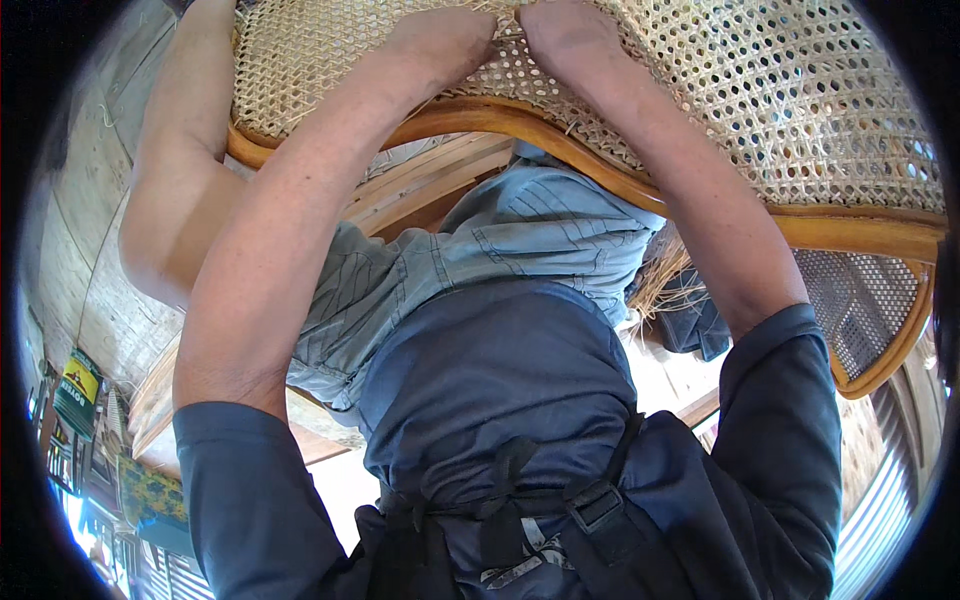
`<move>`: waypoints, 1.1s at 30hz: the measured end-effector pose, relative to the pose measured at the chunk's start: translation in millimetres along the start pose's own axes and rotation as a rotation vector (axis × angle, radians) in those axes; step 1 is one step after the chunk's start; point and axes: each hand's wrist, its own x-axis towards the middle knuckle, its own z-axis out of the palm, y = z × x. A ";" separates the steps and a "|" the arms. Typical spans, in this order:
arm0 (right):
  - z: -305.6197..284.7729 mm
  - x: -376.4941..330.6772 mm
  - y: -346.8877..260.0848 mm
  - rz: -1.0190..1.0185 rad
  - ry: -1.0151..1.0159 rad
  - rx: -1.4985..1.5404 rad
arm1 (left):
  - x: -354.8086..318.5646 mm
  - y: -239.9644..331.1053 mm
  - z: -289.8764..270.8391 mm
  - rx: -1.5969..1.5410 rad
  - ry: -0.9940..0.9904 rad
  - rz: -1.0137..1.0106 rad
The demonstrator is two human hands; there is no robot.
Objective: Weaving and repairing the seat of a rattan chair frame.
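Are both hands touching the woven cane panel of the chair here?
Touching. The head view shows the left hand and right hand pressed side by side onto the woven cane panel; the fingers are cut off at the top edge.

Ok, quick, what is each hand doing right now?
Left hand: on the woven cane panel, grip cannot be told.
Right hand: same, fingers cut off.

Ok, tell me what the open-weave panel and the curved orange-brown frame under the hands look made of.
Pale open-weave panel: looks like woven cane, matte straw colour, regular small holes, loose strand ends. Curved orange-brown frame: probably rattan or bent wood, glossy as if varnished.
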 end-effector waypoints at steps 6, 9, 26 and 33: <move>11.6 -7.0 12.3 -0.212 0.307 0.084 | 17.8 -3.5 11.0 -0.087 -0.153 -0.130; 11.6 -17.6 6.6 -0.262 0.348 0.062 | 27.7 -19.2 32.7 -0.028 -0.132 -0.163; -3.1 -17.6 -7.7 -0.053 0.037 0.008 | 12.9 -4.9 4.2 -0.032 -0.129 -0.061; 11.7 -2.1 4.2 -0.071 0.091 -0.011 | 11.0 -1.3 2.6 -0.062 -0.088 -0.052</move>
